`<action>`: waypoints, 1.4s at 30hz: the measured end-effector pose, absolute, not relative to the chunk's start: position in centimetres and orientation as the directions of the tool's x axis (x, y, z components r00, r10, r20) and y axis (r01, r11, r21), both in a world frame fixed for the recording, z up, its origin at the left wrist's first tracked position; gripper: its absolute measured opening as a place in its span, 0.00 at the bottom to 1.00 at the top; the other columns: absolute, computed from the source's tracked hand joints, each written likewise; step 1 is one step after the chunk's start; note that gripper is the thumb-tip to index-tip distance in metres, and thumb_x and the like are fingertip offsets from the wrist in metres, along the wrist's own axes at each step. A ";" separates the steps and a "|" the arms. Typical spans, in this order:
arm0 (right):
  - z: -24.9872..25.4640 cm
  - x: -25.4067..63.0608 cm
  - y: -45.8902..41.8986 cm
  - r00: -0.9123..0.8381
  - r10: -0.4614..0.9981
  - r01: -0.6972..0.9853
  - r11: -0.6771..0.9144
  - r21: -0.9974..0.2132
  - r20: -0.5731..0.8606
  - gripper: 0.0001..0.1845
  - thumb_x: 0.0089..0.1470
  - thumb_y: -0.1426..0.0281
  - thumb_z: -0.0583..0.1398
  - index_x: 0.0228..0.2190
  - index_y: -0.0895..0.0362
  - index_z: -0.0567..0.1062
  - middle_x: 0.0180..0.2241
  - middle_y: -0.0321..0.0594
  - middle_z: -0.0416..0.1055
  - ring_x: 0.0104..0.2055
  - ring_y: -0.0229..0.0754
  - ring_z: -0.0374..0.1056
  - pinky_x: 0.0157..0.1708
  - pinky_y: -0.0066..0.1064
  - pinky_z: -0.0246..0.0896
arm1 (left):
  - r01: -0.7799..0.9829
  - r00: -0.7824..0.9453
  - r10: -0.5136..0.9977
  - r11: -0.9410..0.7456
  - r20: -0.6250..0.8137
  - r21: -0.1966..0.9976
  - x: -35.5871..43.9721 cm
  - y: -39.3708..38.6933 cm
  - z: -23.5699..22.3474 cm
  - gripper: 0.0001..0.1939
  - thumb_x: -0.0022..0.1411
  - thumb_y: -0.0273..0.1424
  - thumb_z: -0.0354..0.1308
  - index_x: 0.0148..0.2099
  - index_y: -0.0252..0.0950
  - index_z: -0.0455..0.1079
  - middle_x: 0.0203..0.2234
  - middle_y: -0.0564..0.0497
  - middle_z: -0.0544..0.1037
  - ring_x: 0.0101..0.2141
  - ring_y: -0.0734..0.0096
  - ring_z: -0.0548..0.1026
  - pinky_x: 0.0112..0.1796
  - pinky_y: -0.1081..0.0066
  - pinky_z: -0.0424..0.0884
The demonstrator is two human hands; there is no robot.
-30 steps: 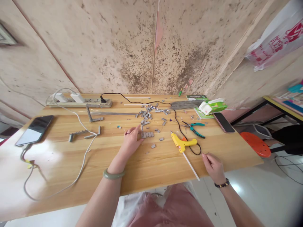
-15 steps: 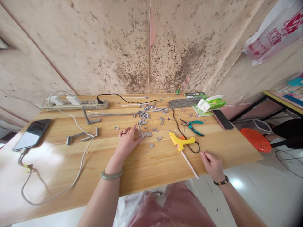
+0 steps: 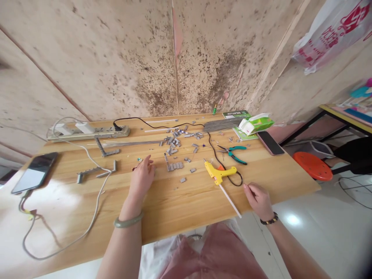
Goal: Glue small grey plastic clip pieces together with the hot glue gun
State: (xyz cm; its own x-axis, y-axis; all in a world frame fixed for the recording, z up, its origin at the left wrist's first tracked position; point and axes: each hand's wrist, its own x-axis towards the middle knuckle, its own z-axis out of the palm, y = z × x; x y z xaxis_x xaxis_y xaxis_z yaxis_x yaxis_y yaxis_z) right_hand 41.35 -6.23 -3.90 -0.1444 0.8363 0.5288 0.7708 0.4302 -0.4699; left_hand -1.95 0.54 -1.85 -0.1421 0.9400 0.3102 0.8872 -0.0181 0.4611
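My left hand (image 3: 142, 174) rests over the table, fingers loosely bent and apart, with nothing visible in it. To its right lies an L-shaped row of small grey blocks (image 3: 174, 166), not touched by the hand. Behind that is a loose heap of similar grey blocks (image 3: 173, 142), and a few single ones lie nearer me. My right hand (image 3: 258, 199) is closed at the table's front edge; whether it holds anything is hidden. Left of that hand lies a yellow glue gun (image 3: 217, 173) on its side, a white glue stick (image 3: 230, 200) sticking out of its back.
Teal-handled pliers (image 3: 237, 155), a bundle of thin metal rods (image 3: 222, 124), a tissue pack (image 3: 255, 124) and a phone (image 3: 271, 143) lie to the right. At left are a power strip (image 3: 107, 132), a charging phone (image 3: 35, 172), a looping white cable (image 3: 100, 193) and angled grey assemblies (image 3: 101, 149).
My left hand has let go of the L-shaped block row and moved left, away from it. My right hand stays closed by the table edge. The view has shifted slightly right.
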 end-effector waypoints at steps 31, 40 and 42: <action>-3.7 41.3 -6.2 -0.150 0.851 0.758 0.426 -0.493 0.504 0.19 0.61 0.70 0.52 0.18 0.54 0.58 0.19 0.34 0.59 0.23 0.37 0.57 0.26 0.30 0.50 | 0.591 -0.491 0.866 0.247 0.099 0.768 -1.6 0.9 -0.1 0.19 0.55 0.42 0.54 0.43 0.36 0.76 0.22 0.50 0.79 0.29 0.61 0.78 0.33 0.67 0.70; -4.0 41.4 -6.1 -0.149 0.851 0.755 0.427 -0.497 0.504 0.18 0.62 0.69 0.52 0.19 0.54 0.59 0.19 0.34 0.59 0.23 0.37 0.57 0.26 0.30 0.51 | 0.373 -0.518 0.852 0.143 0.078 0.917 -2.4 1.8 -2.2 0.23 0.53 0.43 0.56 0.45 0.32 0.74 0.29 0.47 0.79 0.28 0.68 0.78 0.33 0.69 0.75; -4.0 41.5 -6.1 -0.146 0.847 0.750 0.431 -0.501 0.511 0.18 0.61 0.69 0.52 0.19 0.54 0.59 0.19 0.34 0.60 0.23 0.37 0.58 0.26 0.30 0.51 | 0.356 -0.517 0.852 0.129 0.081 0.925 -2.3 1.9 -2.3 0.25 0.54 0.43 0.55 0.47 0.30 0.72 0.30 0.46 0.78 0.27 0.70 0.78 0.31 0.70 0.75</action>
State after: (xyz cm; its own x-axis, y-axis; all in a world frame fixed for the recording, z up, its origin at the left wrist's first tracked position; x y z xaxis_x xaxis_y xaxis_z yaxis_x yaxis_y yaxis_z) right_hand 41.45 -6.11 -3.96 -0.1456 0.8470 0.5112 0.7500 0.4315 -0.5013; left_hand -2.32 1.88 -2.27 -0.5173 0.8520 0.0805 0.3562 0.1288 0.9255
